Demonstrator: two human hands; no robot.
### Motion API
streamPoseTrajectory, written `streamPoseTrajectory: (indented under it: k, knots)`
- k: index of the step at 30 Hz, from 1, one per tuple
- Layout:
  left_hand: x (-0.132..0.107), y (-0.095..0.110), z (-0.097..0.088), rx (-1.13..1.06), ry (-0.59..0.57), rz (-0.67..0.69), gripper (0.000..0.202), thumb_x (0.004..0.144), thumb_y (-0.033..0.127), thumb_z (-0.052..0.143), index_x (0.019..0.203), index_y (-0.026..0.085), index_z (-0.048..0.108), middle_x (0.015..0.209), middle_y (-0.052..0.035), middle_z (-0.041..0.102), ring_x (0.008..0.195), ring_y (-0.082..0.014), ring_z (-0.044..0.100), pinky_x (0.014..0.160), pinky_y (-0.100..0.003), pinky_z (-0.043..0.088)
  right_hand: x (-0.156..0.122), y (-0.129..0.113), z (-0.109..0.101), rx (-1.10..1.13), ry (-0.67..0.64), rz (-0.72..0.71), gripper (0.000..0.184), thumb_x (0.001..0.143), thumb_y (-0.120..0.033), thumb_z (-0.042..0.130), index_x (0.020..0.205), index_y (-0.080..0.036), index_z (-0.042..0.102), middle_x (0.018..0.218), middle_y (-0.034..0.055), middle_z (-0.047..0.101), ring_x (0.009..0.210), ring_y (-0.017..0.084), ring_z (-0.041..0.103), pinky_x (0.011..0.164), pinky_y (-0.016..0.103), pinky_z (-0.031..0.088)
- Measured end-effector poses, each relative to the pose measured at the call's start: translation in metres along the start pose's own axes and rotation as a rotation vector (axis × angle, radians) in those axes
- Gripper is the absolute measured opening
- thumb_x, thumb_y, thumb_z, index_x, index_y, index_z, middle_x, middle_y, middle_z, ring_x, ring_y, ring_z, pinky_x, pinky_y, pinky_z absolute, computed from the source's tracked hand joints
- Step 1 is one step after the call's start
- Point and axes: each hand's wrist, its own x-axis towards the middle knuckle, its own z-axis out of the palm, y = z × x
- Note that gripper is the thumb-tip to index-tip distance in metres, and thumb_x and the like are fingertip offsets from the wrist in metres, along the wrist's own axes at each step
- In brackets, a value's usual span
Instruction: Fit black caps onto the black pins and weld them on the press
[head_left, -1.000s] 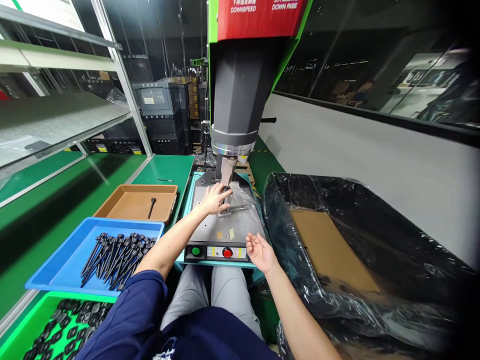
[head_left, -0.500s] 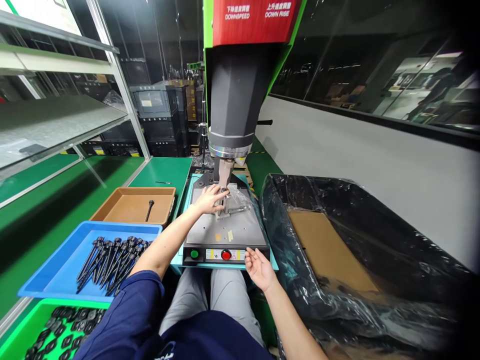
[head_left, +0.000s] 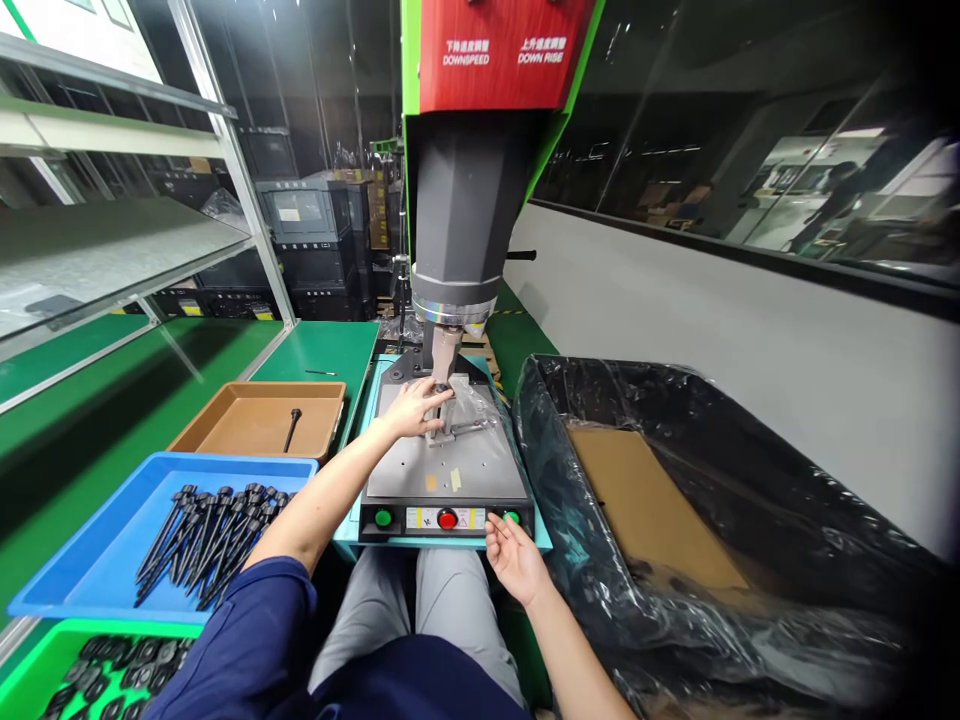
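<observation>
My left hand (head_left: 414, 407) reaches over the grey machine plate (head_left: 465, 470) to the small fixture (head_left: 444, 430) under the press horn (head_left: 444, 352). Its fingers are pinched around a small dark part there, which I cannot make out clearly. My right hand (head_left: 514, 555) hovers, fingers loosely spread, just below the machine's front panel, close to the right green button (head_left: 512, 518). It holds nothing. A red button (head_left: 448, 519) and a left green button (head_left: 383, 518) sit on the same panel.
A blue tray (head_left: 90, 570) with several black rods lies at my left. Behind it a brown tray (head_left: 247, 425) holds one rod. A green bin (head_left: 45, 670) of black pieces is at the lower left. A plastic-lined box (head_left: 675, 520) with cardboard stands at my right.
My right hand has dropped from beside the red button to just below the panel's right end. My left hand stays at the fixture. The view has tilted slightly.
</observation>
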Motion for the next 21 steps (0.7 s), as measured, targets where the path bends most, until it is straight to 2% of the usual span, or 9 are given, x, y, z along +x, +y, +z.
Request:
streamPoseTrajectory:
  k: [4, 6, 8, 9, 11, 13, 15, 18, 21]
  knots:
    - [-0.008, 0.001, -0.004, -0.039, 0.026, -0.031, 0.07, 0.088, 0.054, 0.058, 0.149, 0.03, 0.038, 0.156, -0.0181, 0.03, 0.141, -0.0406, 0.031, 0.107, -0.063, 0.032, -0.007, -0.003, -0.003, -0.046, -0.01, -0.018, 0.021, 0.099, -0.024, 0.049, 0.094, -0.013, 0.066, 0.077, 0.0056, 0.069, 0.055, 0.009, 0.062, 0.046, 0.015, 0.051]
    - [-0.02, 0.003, -0.008, -0.091, 0.088, -0.054, 0.07, 0.087, 0.055, 0.059, 0.149, 0.029, 0.04, 0.158, -0.0167, 0.028, 0.144, -0.04, 0.028, 0.111, -0.062, 0.03, -0.011, -0.008, -0.007, -0.098, -0.028, -0.059, 0.015, 0.095, -0.024, 0.055, 0.094, -0.015, 0.067, 0.077, 0.0042, 0.068, 0.053, 0.008, 0.059, 0.043, 0.014, 0.047]
    - [-0.041, 0.006, -0.01, -0.184, 0.196, -0.119, 0.066, 0.086, 0.055, 0.06, 0.144, 0.025, 0.048, 0.157, -0.0148, 0.033, 0.144, -0.0358, 0.031, 0.114, -0.056, 0.031, -0.015, -0.014, -0.015, -0.19, -0.023, -0.198, 0.011, 0.088, -0.024, 0.065, 0.096, -0.018, 0.067, 0.076, 0.0021, 0.067, 0.053, 0.009, 0.057, 0.041, 0.015, 0.043]
    - [-0.054, 0.008, -0.009, -0.242, 0.261, -0.175, 0.062, 0.086, 0.054, 0.06, 0.14, 0.024, 0.052, 0.154, -0.0138, 0.037, 0.142, -0.033, 0.035, 0.115, -0.053, 0.032, -0.015, -0.018, -0.02, -0.256, 0.006, -0.309, 0.016, 0.083, -0.025, 0.07, 0.097, -0.019, 0.067, 0.076, 0.0013, 0.066, 0.054, 0.009, 0.056, 0.04, 0.015, 0.041]
    - [-0.086, 0.015, 0.0, -0.354, 0.393, -0.335, 0.053, 0.088, 0.05, 0.059, 0.133, 0.022, 0.058, 0.148, -0.0121, 0.047, 0.137, -0.0281, 0.043, 0.115, -0.048, 0.035, -0.012, -0.026, -0.031, -0.435, 0.141, -0.556, 0.028, 0.075, -0.03, 0.077, 0.099, -0.02, 0.067, 0.078, 0.0016, 0.066, 0.058, 0.011, 0.056, 0.043, 0.018, 0.041]
    - [-0.121, 0.023, 0.021, -0.426, 0.51, -0.531, 0.05, 0.089, 0.044, 0.057, 0.133, 0.02, 0.056, 0.142, -0.0121, 0.052, 0.133, -0.0258, 0.048, 0.113, -0.045, 0.039, -0.004, -0.032, -0.043, -0.652, 0.337, -0.746, 0.038, 0.071, -0.037, 0.078, 0.102, -0.019, 0.066, 0.089, 0.0052, 0.068, 0.07, 0.015, 0.06, 0.053, 0.022, 0.047]
    - [-0.157, 0.032, 0.052, -0.456, 0.57, -0.723, 0.054, 0.088, 0.04, 0.058, 0.137, 0.017, 0.051, 0.141, -0.0148, 0.052, 0.133, -0.0265, 0.048, 0.111, -0.045, 0.042, 0.006, -0.035, -0.054, -0.881, 0.475, -0.85, 0.05, 0.069, -0.044, 0.076, 0.11, -0.018, 0.064, 0.109, 0.0109, 0.066, 0.092, 0.022, 0.062, 0.071, 0.03, 0.052]
    - [-0.199, 0.045, 0.102, -0.523, 0.485, -0.912, 0.067, 0.082, 0.04, 0.063, 0.141, 0.015, 0.045, 0.142, -0.0178, 0.049, 0.134, -0.0306, 0.047, 0.109, -0.049, 0.043, 0.021, -0.034, -0.066, -1.139, 0.468, -0.876, 0.07, 0.069, -0.055, 0.072, 0.127, -0.018, 0.058, 0.128, 0.0158, 0.058, 0.113, 0.029, 0.056, 0.093, 0.042, 0.047]
    - [-0.219, 0.053, 0.134, -0.601, 0.367, -0.949, 0.07, 0.078, 0.039, 0.067, 0.14, 0.016, 0.046, 0.14, -0.0172, 0.051, 0.133, -0.0324, 0.049, 0.111, -0.052, 0.04, 0.031, -0.03, -0.071, -1.277, 0.458, -0.867, 0.076, 0.069, -0.06, 0.068, 0.132, -0.018, 0.056, 0.128, 0.0163, 0.058, 0.116, 0.033, 0.054, 0.102, 0.048, 0.04]
